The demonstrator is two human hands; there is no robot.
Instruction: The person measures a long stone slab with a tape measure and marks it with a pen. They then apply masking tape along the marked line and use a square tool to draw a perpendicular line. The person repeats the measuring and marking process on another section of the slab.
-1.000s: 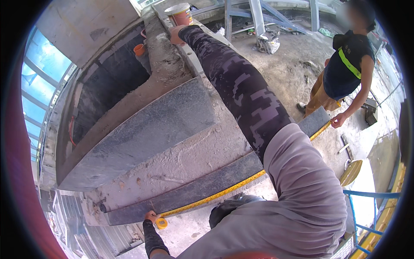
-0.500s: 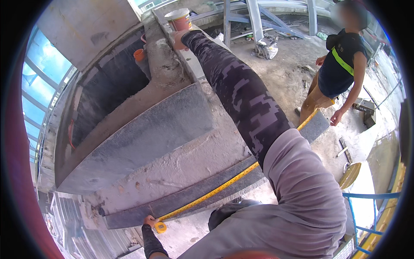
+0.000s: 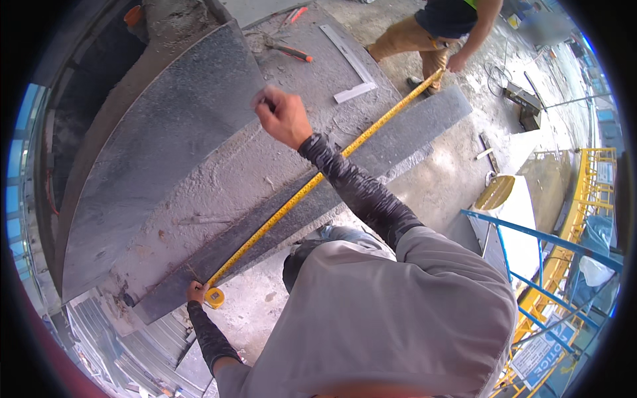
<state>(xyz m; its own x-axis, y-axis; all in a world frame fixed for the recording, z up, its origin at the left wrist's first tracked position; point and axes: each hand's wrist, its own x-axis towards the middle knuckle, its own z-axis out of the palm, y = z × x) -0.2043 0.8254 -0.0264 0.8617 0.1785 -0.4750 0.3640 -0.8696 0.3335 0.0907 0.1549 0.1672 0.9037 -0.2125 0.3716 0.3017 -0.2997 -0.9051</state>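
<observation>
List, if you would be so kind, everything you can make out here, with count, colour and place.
tape measure: 1, yellow, its blade drawn out over the stone strip
stone strip: 1, dark grey, diagonal through the centre
stone panel: 1, dark grey, curved, upper left
metal square: 1, silver, L-shaped, upper centre
hand tools: 2, red-orange on the handles, upper centre
cup-like object: 1, orange, top left
metal lengths: several, silver-grey, lower left
metal frame: 1, blue, right
railing: 1, yellow, far right
sign: 1, white and blue, lower right
co-worker: 1, dark top, tan trousers, top right
left hand: 1, dark patterned sleeve, beside the tape's case
right hand: 1, same sleeve, near the panel's right edge
</observation>
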